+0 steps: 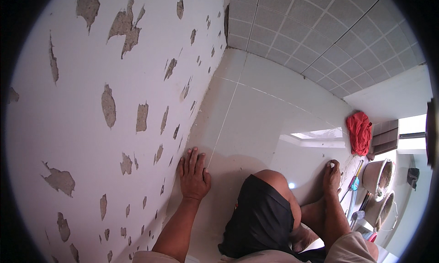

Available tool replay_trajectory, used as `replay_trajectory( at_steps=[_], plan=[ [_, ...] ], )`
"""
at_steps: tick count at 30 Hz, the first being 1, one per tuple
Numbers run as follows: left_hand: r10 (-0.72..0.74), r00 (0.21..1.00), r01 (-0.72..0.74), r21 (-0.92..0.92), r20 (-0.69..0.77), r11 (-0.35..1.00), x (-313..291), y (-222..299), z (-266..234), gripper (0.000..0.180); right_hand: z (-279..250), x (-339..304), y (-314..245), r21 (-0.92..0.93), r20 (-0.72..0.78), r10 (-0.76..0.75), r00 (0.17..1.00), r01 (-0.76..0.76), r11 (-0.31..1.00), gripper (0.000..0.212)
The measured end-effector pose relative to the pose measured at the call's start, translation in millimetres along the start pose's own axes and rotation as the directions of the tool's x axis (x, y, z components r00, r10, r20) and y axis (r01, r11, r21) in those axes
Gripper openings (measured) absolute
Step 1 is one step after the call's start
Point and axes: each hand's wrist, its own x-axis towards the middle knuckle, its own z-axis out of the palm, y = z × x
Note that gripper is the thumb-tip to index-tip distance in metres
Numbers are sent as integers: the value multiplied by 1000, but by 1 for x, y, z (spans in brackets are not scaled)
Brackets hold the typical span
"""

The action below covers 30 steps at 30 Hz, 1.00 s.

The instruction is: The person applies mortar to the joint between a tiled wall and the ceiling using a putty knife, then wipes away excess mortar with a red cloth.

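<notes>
No lettering, label, brand, number or sign can be read anywhere in the view.
</notes>
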Motion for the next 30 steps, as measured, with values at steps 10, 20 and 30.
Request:
replay_trajectory(
  at_steps=[10, 20, 30],
  plan=[
    [3, 1000, -3, 2, -5, 1000, 0, -2, 2, 56, 2, 3, 5, -7, 1, 16, 1000, -16, 1000, 32],
    [12, 1000, -12, -4, -12, 1000, -1, -3, 2, 55, 1, 2, 2, -10, -6, 0, 1000, 0, 1000, 32],
    [7, 1000, -7, -8, 5, 1000, 0, -4, 5, 55, -1, -1, -2, 11, 1, -15, 1000, 15, 1000, 33]
  ],
)
